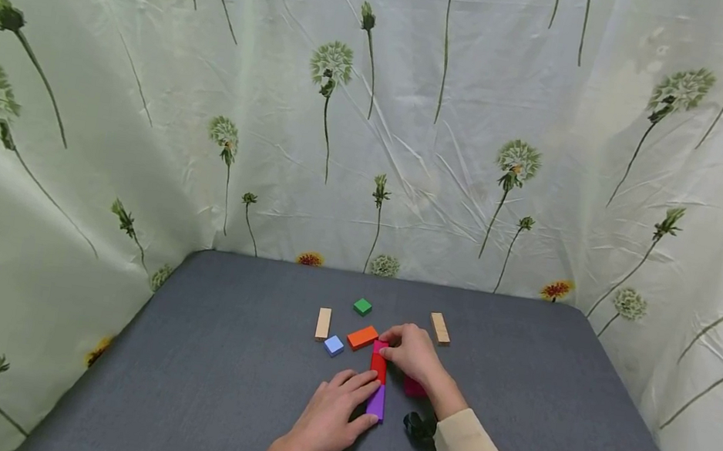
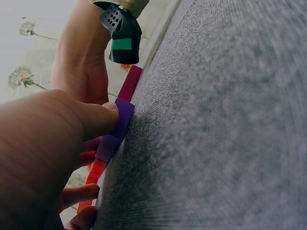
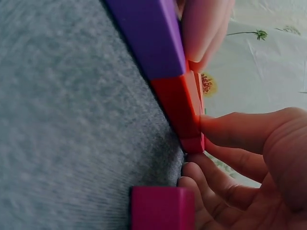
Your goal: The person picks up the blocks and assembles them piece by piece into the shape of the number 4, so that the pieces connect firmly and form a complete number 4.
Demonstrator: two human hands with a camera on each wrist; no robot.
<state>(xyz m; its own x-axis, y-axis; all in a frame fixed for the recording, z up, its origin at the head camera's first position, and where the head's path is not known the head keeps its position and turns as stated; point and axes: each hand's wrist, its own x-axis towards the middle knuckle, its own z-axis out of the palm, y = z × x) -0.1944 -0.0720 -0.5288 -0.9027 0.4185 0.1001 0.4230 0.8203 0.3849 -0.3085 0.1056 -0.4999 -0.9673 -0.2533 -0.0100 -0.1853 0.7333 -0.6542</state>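
Observation:
Three blocks lie end to end in a line on the dark grey table: a purple block [image 1: 376,405] nearest, a red block [image 1: 378,369] in the middle and a pink block [image 1: 379,346] farthest. My left hand [image 1: 329,415] holds the purple block, thumb at its near end and fingers along its left side by the red one. With thumb and fingertips my right hand [image 1: 414,355] pinches the far end of the line at the pink block. Beneath the right wrist sits a separate magenta block [image 3: 162,208], partly hidden in the head view.
Left of the line lie an orange block [image 1: 362,337] and a light blue block [image 1: 333,345]. Behind them is a green block [image 1: 362,307]. Plain wooden blocks lie on the left [image 1: 323,324] and right. A flowered curtain [image 1: 415,148] hangs behind the table.

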